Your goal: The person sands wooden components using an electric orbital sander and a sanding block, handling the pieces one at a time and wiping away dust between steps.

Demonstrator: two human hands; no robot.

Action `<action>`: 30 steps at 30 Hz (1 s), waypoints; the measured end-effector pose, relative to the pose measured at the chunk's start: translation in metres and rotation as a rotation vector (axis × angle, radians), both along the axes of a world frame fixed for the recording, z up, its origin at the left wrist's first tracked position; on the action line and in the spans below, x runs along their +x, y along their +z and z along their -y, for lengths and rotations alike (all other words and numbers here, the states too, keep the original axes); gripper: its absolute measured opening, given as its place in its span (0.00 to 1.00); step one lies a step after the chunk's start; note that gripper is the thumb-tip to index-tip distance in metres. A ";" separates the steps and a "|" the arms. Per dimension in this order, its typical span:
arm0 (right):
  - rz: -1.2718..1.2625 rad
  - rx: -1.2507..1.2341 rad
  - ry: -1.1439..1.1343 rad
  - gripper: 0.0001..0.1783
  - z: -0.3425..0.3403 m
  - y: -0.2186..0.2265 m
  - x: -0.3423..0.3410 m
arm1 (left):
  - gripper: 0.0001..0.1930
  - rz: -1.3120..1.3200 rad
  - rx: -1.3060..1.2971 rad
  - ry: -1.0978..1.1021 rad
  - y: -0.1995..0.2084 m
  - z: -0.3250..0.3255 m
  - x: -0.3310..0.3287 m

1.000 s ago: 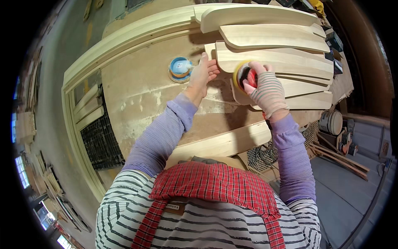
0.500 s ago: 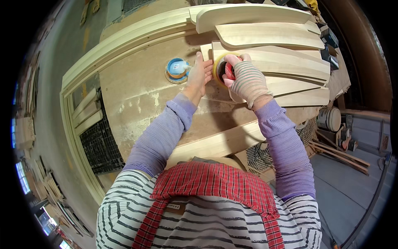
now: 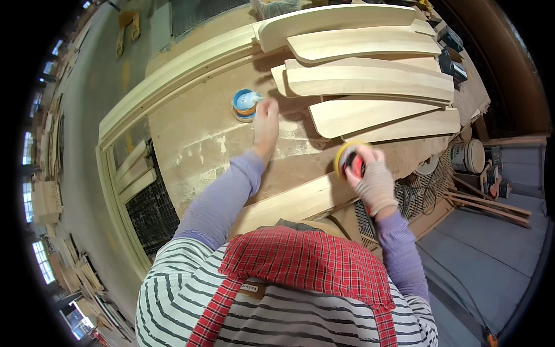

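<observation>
My right hand (image 3: 373,180), in a pale fingerless glove, is wrapped round a red and black sander (image 3: 355,165) with a round yellow-edged pad. The sander is tilted above the near edge of the bench (image 3: 193,136), beside a long board. My bare left hand (image 3: 266,118) is curled closed over the bench, slightly blurred. Its fingertips are beside the nozzle of a small pale bottle (image 3: 245,102) in a round blue container (image 3: 237,109); whether they touch it or hold anything small I cannot tell. Several curved wooden pieces (image 3: 370,79) lie beyond the sander.
A long pale board (image 3: 295,199) lies along the near bench edge. Wooden frame rails (image 3: 179,75) run along the far and left sides. Small dark boxes (image 3: 452,65) stand at the far right. A white bucket (image 3: 468,156) and thin wood strips (image 3: 488,208) are off to the right.
My right hand has drawn the sander off the wooden pieces, toward me and to the right. My left hand has left the wood, moved slightly left and closed, near the bottle.
</observation>
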State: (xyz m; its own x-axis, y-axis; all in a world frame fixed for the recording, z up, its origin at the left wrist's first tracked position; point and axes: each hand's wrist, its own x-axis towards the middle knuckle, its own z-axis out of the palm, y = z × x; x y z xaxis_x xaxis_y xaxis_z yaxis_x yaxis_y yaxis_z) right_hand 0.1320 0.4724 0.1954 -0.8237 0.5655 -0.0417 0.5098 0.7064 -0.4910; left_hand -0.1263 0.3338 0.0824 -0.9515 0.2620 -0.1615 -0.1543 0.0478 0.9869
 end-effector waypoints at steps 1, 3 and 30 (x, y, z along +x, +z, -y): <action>0.079 -0.067 0.038 0.28 0.013 -0.007 0.013 | 0.16 -0.246 -0.184 -0.046 -0.008 0.019 0.024; 0.166 -0.180 0.101 0.26 0.042 -0.036 0.037 | 0.13 -0.321 -0.419 -0.233 -0.030 0.066 0.074; 0.134 0.051 -0.327 0.26 -0.023 -0.071 0.075 | 0.55 -0.862 -0.916 -0.978 -0.013 0.156 0.206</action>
State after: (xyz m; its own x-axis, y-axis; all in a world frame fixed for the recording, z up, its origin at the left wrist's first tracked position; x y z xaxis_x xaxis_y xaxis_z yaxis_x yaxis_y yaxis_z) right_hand 0.2066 0.4950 0.1247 -0.5876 0.8026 -0.1025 0.7708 0.5167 -0.3727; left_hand 0.0795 0.1782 0.0690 -0.3682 0.9211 -0.1268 0.8555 0.3890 0.3416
